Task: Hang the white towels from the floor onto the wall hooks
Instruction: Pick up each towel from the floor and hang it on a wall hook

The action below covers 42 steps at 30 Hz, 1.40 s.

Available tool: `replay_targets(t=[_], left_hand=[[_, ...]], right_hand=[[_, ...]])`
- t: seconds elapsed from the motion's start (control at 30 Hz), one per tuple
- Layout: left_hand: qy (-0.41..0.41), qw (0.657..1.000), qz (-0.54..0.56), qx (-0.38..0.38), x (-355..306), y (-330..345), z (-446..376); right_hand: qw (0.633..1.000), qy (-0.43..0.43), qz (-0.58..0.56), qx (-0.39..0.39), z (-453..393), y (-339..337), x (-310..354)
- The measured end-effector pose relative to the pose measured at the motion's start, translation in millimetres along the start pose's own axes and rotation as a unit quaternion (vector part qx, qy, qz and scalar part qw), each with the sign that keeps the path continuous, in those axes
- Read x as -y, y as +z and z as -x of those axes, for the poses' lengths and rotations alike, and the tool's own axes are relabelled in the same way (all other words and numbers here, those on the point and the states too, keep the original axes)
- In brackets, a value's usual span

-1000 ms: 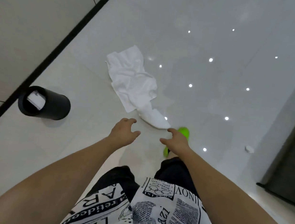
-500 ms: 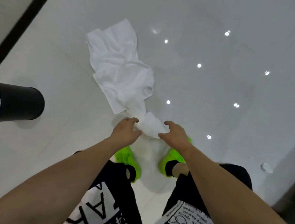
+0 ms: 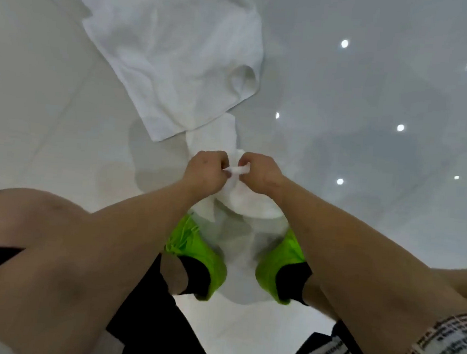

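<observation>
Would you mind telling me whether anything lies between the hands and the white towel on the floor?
Nothing does: the left hand and right hand both already grip the near end of the white towel, whose far part lies on the floor.

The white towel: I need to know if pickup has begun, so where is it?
In the head view the white towel lies on the floor at upper left, its near end pinched by both the left hand and right hand.

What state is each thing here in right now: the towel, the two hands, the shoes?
White towel: crumpled, mostly on the floor, near end gathered up.
Left hand: pinches the towel's near end.
Right hand: pinches the same end.
Green shoes: on the feet, planted apart.
</observation>
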<state>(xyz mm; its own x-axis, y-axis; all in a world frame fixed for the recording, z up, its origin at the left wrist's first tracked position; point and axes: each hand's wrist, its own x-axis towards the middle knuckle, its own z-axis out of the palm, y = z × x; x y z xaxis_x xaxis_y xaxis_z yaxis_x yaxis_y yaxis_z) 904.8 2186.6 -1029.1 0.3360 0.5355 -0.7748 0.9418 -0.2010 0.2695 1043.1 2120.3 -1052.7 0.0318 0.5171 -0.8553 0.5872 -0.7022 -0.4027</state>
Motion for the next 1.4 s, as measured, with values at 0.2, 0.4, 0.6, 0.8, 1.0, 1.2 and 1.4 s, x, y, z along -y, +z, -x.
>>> replay_targets(t=[0.2,0.4,0.6,0.8,1.0,1.2,1.4], left_hand=[[0.04,0.999,-0.002,0.0,-68.7,-96.2,143.2],[0.11,0.993,-0.015,-0.05,-171.3,-250.9,285.2],[0.194,0.978,-0.028,-0.068,-265.1,-399.1,397.0],[0.384,0.914,-0.121,-0.048,-348.3,-477.7,516.3],[0.538,0.829,-0.149,-0.043,-385.8,-453.5,631.2],[0.668,0.739,-0.087,-0.017,-402.8,-387.3,752.5],[0.72,0.692,-0.027,0.039,-417.2,-278.0,878.2]], right_hand=[[0.987,0.028,-0.129,-0.094,182.4,-52.8,34.8],[0.95,-0.023,-0.183,-0.252,372.4,-173.4,121.1],[0.94,-0.063,0.001,-0.336,539.4,-286.1,194.1],[0.872,0.071,0.21,-0.436,691.5,-305.4,220.3],[0.791,0.152,0.021,-0.592,825.0,-253.1,215.8],[0.637,0.08,-0.267,-0.719,948.2,-173.3,196.9],[0.468,0.006,-0.327,-0.821,1054.4,-55.3,152.4]])
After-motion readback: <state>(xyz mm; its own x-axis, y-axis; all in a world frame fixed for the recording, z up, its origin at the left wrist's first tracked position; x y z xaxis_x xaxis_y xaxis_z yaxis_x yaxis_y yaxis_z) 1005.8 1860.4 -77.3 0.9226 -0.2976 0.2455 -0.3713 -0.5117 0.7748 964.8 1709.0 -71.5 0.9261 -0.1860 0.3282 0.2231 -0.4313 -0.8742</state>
